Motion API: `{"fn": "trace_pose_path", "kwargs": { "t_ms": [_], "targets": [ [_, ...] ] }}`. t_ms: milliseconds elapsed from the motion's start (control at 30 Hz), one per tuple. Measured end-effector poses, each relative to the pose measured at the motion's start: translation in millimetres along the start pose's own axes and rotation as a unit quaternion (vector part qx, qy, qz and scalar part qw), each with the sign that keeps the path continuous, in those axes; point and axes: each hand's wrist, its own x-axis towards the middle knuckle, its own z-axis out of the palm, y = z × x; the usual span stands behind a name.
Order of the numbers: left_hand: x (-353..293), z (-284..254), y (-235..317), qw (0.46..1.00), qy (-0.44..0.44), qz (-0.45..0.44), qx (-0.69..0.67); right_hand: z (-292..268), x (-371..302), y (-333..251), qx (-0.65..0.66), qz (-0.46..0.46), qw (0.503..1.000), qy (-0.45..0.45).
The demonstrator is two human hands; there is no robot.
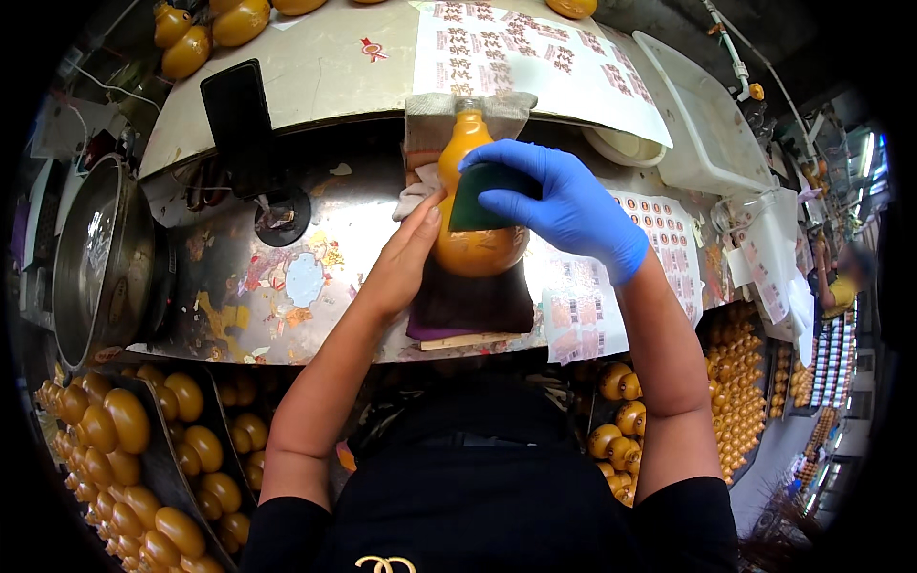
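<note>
An amber gourd-shaped bottle (478, 250) lies on a dark cloth (470, 304) at the middle of the bench, its neck pointing away from me. A folded grey cloth (516, 107) is under the neck. My left hand (406, 256), bare, grips the bottle's left side; part of its fingers is hidden. In my blue-gloved right hand (564, 201) is a flat dark green squeegee-like pad (482, 199), pinched between thumb and fingers. The pad lies against the upper face of the bottle's wide body and covers that part of it.
A phone on a stand (236, 107) and a metal pan (91, 263) are at the left. Printed sticker sheets (583, 320) lie right of the bottle, with another sheet (544, 72) on the raised shelf. A plastic tub (707, 119) stands far right. Racks of gourd bottles (129, 420) sit below.
</note>
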Motion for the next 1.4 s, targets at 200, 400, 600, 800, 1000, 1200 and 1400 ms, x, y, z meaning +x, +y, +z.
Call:
{"fn": "trace_pose_path", "kwargs": {
  "t_ms": [200, 400, 600, 800, 1000, 1200, 1400],
  "targets": [
    [-1, 4, 3, 0.999, 0.0, 0.008, -0.031, 3, 4, 8, -0.024, -0.053, 0.998, 0.039],
    [-3, 6, 5, 1.0, 0.006, 0.01, 0.004, 1, -10, 15, 0.114, -0.045, 0.99, 0.067],
    [-1, 8, 13, 0.999, -0.002, -0.011, -0.047, 2, 1, 26, 0.019, -0.067, 0.992, 0.109],
    [7, 20, 3, 0.994, 0.06, 0.054, 0.079, 23, -41, 23, 0.211, 0.03, 0.945, 0.248],
    [4, 22, 6, 0.998, 0.042, 0.027, 0.038, 42, -54, 44, 0.176, 0.081, 0.936, 0.295],
    [4, 17, 4, 0.998, 0.026, 0.031, 0.05, 41, -56, 61, 0.184, 0.09, 0.924, 0.323],
    [6, 3, 1, 0.997, 0.035, 0.014, 0.069, 46, -59, 58, 0.151, 0.081, 0.906, 0.388]
  ]
}}
